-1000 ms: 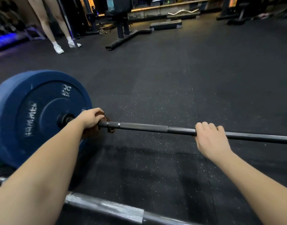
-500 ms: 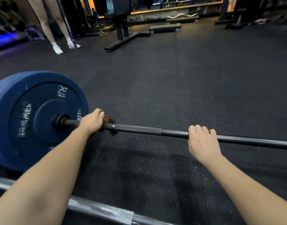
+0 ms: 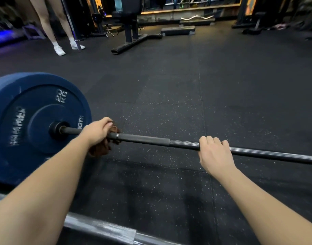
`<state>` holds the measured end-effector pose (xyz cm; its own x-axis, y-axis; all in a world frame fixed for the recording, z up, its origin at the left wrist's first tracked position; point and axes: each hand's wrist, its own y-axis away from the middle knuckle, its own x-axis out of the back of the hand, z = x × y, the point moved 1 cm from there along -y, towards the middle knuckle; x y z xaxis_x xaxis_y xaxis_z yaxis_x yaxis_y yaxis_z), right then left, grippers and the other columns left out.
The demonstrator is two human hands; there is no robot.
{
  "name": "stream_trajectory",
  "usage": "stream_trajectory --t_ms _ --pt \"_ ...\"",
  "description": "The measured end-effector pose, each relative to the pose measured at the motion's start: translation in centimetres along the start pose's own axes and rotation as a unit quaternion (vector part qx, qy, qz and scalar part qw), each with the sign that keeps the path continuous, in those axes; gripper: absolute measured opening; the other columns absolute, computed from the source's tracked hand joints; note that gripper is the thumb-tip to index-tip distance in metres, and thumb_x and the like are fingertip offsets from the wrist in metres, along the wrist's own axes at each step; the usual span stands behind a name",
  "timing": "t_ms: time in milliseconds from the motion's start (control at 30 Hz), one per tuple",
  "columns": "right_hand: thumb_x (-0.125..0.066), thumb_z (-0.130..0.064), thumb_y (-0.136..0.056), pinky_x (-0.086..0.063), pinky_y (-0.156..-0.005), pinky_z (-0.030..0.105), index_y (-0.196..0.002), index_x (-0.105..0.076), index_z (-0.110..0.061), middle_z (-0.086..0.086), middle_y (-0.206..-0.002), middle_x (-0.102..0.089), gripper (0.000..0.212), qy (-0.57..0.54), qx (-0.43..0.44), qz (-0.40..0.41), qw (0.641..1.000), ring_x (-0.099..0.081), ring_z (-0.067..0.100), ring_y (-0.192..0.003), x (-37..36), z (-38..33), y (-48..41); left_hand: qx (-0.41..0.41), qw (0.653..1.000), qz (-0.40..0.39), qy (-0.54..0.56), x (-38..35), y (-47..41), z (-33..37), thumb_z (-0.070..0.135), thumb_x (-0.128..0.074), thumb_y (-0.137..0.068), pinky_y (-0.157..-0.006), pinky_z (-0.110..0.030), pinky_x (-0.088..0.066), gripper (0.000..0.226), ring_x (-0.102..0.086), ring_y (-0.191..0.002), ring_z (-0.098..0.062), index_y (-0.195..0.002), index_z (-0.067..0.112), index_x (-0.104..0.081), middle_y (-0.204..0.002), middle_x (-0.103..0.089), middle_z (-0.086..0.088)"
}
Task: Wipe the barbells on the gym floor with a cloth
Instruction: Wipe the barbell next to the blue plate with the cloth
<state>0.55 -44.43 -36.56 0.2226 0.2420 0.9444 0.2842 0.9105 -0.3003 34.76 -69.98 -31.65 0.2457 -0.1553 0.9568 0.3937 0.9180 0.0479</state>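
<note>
A black barbell (image 3: 148, 139) lies across the dark rubber floor, with a blue 20 kg plate (image 3: 28, 124) on its left end. My left hand (image 3: 97, 130) grips a brown cloth (image 3: 105, 147) wrapped round the bar a short way right of the plate's hub. The cloth shows above and below my fingers. My right hand (image 3: 214, 152) grips the bare bar further right, fingers curled over the top. The bar's right end runs out of view.
A second, silver bar (image 3: 102, 228) lies on the floor close to me, under my left forearm. A person's legs in white socks (image 3: 59, 48) stand at the back left. A bench frame (image 3: 132, 39), a step platform (image 3: 178, 30) and racks line the back.
My left hand has slid the cloth rightward along the bar, away from the plate's hub. My right hand has kept its grip on the bar.
</note>
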Motion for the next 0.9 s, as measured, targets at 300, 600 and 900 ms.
stream_trajectory --t_ms 300,600,900 --pt "-0.078 0.002 -0.062 -0.024 -0.062 0.038 -0.079 -0.029 -0.018 0.005 -0.067 -0.039 0.055 -0.022 0.01 0.07 0.997 -0.028 0.024 -0.061 -0.2 -0.2 0.2 0.071 0.997 0.021 -0.039 -0.9 0.0 2.8 0.039 -0.026 -0.111 -0.102 -0.049 -0.035 0.035 -0.052 -0.124 -0.039 -0.129 0.02 -0.05 -0.131 -0.062 -0.019" --pt "-0.078 -0.006 -0.067 -0.024 -0.062 0.037 -0.08 -0.03 -0.018 0.001 -0.071 -0.033 0.052 -0.012 0.006 0.028 1.0 -0.029 0.024 -0.063 0.1 0.0 0.2 -0.027 0.999 -0.018 -0.04 -3.7 2.7 12.4 0.035 -0.024 -0.111 -0.096 -0.048 -0.034 0.031 -0.056 -0.114 -0.033 -0.122 0.02 -0.049 -0.122 -0.065 -0.007" --pt "-0.074 -0.013 -0.077 -0.025 -0.066 0.037 -0.084 -0.032 -0.02 0.002 -0.077 -0.052 0.043 -0.016 0.004 0.002 1.0 -0.032 0.024 -0.067 0.1 0.2 0.0 -0.074 0.995 -0.049 -0.034 -2.0 1.7 8.1 0.045 -0.029 -0.11 -0.095 -0.048 -0.046 0.024 -0.062 -0.101 -0.03 -0.121 0.031 -0.045 -0.11 -0.068 -0.001"
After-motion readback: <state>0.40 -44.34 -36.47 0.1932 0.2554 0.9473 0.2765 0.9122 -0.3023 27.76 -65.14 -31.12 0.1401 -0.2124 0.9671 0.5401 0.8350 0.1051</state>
